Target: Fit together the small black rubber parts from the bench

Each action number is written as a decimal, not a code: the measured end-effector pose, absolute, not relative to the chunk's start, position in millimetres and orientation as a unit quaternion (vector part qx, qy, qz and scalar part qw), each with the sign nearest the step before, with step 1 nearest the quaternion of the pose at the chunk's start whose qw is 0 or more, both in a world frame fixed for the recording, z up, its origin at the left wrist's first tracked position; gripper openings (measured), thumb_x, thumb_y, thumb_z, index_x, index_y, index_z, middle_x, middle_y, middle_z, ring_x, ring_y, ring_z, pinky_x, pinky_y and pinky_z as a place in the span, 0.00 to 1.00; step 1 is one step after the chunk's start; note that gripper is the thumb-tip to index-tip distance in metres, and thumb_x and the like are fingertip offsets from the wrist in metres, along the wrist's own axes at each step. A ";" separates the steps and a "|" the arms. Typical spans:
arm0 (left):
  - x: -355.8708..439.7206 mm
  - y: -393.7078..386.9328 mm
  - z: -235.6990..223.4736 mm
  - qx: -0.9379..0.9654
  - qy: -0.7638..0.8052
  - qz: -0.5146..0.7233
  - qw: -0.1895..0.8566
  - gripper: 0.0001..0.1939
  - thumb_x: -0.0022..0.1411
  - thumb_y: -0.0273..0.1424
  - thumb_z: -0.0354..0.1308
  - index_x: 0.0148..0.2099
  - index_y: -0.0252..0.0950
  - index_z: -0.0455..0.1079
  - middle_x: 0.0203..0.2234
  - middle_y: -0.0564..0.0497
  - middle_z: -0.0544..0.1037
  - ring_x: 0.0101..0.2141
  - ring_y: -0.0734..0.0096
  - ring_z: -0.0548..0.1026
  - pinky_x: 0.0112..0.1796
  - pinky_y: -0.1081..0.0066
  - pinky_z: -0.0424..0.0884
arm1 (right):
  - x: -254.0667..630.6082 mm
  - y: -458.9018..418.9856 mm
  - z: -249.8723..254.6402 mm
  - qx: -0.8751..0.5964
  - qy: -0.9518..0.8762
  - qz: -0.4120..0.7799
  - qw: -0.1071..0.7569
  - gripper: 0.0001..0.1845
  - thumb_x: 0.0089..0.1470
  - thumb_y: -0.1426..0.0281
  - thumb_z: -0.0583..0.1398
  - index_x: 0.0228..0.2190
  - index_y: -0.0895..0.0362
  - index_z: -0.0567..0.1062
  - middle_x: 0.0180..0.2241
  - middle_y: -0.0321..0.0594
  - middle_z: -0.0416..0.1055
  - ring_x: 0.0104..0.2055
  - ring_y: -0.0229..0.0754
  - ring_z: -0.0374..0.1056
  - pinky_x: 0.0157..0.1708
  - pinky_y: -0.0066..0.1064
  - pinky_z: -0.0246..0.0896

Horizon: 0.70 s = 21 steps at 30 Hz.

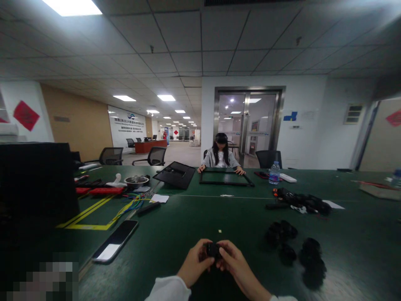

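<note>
Low in the middle of the head view, a small black part (213,250) is held above the green table, between both hands. My left hand (194,262) has thumb and fingers closed on its left side. My right hand (234,264) pinches it from the right, the thumb lying over its edge. The fingers cover much of the part, so its exact kind cannot be made out. To the right lie several dark round black pieces (280,236), blurred in the dim light. A tiny pale scrap (219,231) rests just beyond my hands.
A smartphone (116,241) lies at left, near a dark monitor (37,184) and coloured wires (133,205). Across the table (188,213), a person (221,152) grips a black frame (227,184) beside a black panel (175,174). A water bottle (274,173) and black cables (303,201) are at right.
</note>
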State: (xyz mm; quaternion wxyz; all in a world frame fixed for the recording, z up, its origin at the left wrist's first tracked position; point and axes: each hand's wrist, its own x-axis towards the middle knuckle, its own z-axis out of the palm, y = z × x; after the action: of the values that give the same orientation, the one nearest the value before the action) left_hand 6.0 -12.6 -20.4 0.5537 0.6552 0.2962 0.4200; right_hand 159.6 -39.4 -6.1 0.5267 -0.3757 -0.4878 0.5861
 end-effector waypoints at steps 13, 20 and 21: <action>3.2 -17.1 -10.9 0.680 0.315 0.433 0.501 0.17 0.49 0.34 0.57 0.41 0.35 0.60 0.32 0.50 0.69 0.32 0.70 0.68 0.32 0.72 0.64 | 161.5 -43.3 -3.7 -0.364 -0.513 0.588 0.508 0.13 0.45 0.62 0.57 0.32 0.57 0.65 0.32 0.36 0.65 0.23 0.32 0.64 0.21 0.25 0.54; 2.5 -13.7 -15.8 0.686 0.335 0.436 0.477 0.17 0.50 0.33 0.57 0.42 0.37 0.59 0.30 0.53 0.69 0.31 0.72 0.68 0.32 0.73 0.62 | 161.6 -47.0 3.1 -0.375 -0.515 0.583 0.503 0.14 0.42 0.63 0.59 0.31 0.56 0.65 0.35 0.36 0.64 0.24 0.32 0.64 0.23 0.26 0.55; 2.9 -13.2 -17.0 0.682 0.338 0.434 0.482 0.17 0.50 0.34 0.56 0.42 0.37 0.59 0.29 0.53 0.68 0.29 0.73 0.68 0.30 0.74 0.62 | 161.5 -47.5 4.0 -0.375 -0.515 0.584 0.503 0.14 0.42 0.62 0.59 0.31 0.56 0.65 0.34 0.36 0.64 0.24 0.32 0.64 0.23 0.26 0.55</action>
State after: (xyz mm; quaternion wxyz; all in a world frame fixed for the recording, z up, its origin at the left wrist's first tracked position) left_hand 2.9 -13.2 -17.0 0.4817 0.6825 0.3375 0.4339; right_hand 161.5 -47.5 4.0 0.5027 -0.3746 -0.5155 0.5842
